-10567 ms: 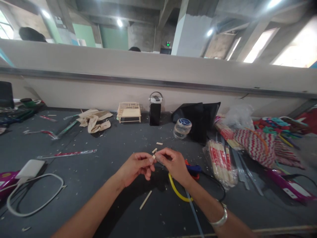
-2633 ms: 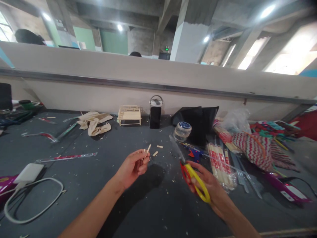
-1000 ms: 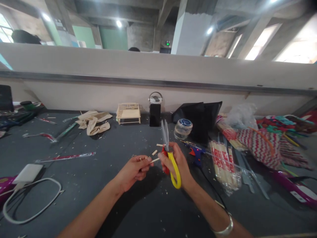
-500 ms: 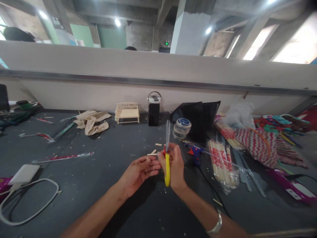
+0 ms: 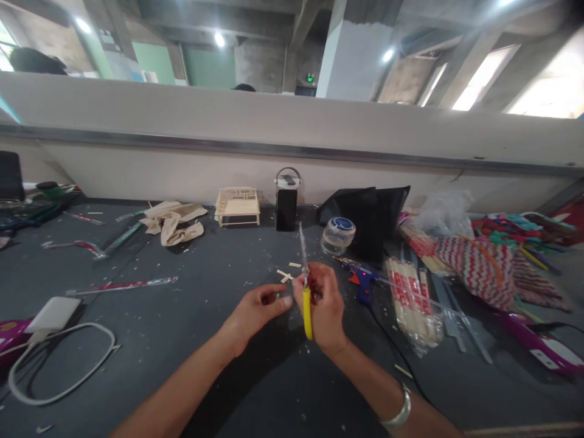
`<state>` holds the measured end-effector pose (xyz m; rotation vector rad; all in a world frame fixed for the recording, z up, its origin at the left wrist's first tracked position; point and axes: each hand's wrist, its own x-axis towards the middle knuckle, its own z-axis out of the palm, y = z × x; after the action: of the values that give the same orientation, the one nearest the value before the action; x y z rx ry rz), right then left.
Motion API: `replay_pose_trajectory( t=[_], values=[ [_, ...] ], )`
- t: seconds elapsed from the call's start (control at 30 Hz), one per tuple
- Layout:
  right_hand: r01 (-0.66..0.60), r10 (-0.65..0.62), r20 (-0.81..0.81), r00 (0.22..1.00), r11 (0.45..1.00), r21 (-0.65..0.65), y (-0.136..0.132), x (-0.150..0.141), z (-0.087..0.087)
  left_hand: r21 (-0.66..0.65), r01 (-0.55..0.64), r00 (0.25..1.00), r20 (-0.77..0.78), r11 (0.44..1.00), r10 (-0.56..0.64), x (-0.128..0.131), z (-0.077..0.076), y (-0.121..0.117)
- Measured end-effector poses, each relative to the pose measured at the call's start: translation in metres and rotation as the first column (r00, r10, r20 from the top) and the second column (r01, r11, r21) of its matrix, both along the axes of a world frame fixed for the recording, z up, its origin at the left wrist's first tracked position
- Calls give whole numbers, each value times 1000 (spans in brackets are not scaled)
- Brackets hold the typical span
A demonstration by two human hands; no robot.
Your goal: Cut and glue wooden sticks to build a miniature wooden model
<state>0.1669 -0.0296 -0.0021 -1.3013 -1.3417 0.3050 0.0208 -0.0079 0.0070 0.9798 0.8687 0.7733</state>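
Observation:
Scissors with yellow handles [image 5: 307, 313] are gripped in my right hand [image 5: 326, 307], blades upward and away from me. To their left is my left hand [image 5: 255, 316], its fingers curled in and the thumb close beside them. A tiny pale bit seems to sit between these fingers, too small to make out. Just beyond my fingertips, short pale wooden strips [image 5: 285, 277] lie on the dark table [image 5: 205, 316]. A small wooden model bench [image 5: 238, 207] stands toward the back, beside a dark phone [image 5: 286, 210] propped upright.
On the right are a blue glue gun [image 5: 364, 284] with its cord, a jar [image 5: 337, 235], a bag of wooden sticks [image 5: 413, 304] and a striped knitted piece [image 5: 474, 267]. Crumpled beige cloth [image 5: 176, 222] and a white charger [image 5: 55, 316] lie left. A low partition [image 5: 228, 115] closes the back.
The left fingers have curled in and the thumb has come forward. In my right hand the scissors have tilted slightly to the left. The view has shifted a little.

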Motion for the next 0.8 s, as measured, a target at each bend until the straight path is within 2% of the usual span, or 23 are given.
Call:
replay_pose_trajectory(
  t=[0.1,0.23,0.37,0.6,0.8],
  values=[
    [16,-16,-45,999,1000,-6,2,4,2,24,-25,996,-87,999,27,-2,2,-1],
    [-3,3,-47,999,1000,1,4,3,-1,53,56,998,18,997,-57,-5,3,1],
    [-36,36,-53,998,999,10,3,0,-5,148,30,996,-86,988,-17,-6,2,7],
    [-46,46,-89,995,999,-2,1,0,-5,47,94,994,-51,994,-92,-5,3,6],
    [-35,35,-69,997,999,1,0,1,-3,56,149,989,-30,987,-148,-3,5,4]
  ],
)
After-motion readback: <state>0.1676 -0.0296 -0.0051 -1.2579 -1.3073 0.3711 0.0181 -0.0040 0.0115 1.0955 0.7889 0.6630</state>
